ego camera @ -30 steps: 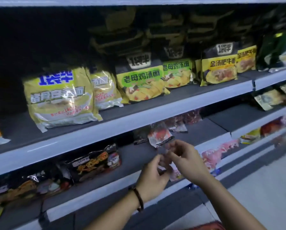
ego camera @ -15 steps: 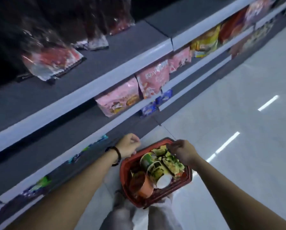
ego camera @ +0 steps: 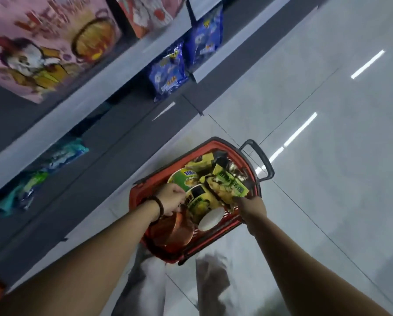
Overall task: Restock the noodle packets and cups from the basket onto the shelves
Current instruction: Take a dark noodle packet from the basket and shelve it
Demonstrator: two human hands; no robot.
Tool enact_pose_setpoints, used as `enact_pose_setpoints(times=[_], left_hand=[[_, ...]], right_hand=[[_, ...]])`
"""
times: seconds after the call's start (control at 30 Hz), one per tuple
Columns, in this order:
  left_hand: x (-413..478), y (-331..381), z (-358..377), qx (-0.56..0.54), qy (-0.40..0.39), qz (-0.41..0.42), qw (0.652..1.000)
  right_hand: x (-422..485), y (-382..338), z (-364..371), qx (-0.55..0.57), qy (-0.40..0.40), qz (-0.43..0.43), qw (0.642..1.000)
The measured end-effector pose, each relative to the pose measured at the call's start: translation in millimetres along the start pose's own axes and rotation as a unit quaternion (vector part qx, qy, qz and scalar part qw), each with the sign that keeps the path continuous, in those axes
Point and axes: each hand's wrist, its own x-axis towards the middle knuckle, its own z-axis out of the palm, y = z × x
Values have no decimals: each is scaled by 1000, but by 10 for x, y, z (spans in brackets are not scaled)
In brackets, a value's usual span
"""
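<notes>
**Down in the basket: both hands among the noodles**

On the pale tiled floor, just beside the bottom of the shelving, I've got the red basket in view, its black handle folded out on the far side. It's full. A green-lidded bowl sits at the back, a yellow cup lies on its side in the middle with its white base towards me, an orange cup is nearest, and a yellow-green packet is heaped on the right.

My left hand, a dark bead bracelet at the wrist, is inside the basket between the bowl and the yellow cup. Its fingers curl downward, touching the cup's side, but I cannot tell whether they actually grip anything.

My right hand is at the basket's right rim, and here the fingers pinch the near corner of the yellow-green packet.

Up on the shelves to the left I see a big pink packet, blue packets one level lower, and teal packets near the bottom, all blurred.
</notes>
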Motion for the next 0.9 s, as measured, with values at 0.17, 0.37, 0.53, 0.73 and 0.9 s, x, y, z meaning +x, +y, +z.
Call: enact_pose_setpoints(times=[0.17, 0.37, 0.53, 0.73, 0.9], left_hand=[[377, -135, 175, 7, -9, -9, 1000], [531, -136, 260, 19, -22, -4, 1000], [493, -86, 200, 26, -22, 18, 999], [89, 6, 65, 20, -6, 45, 999], [-592, 123, -215, -63, 1, 73, 995]], right_hand=[[498, 94, 207, 120, 13, 106, 987], [680, 14, 250, 239, -68, 153, 956], [730, 7, 205, 287, -93, 152, 941], [143, 49, -78, 270, -53, 41, 961], [-676, -95, -461, 221, -115, -95, 964]])
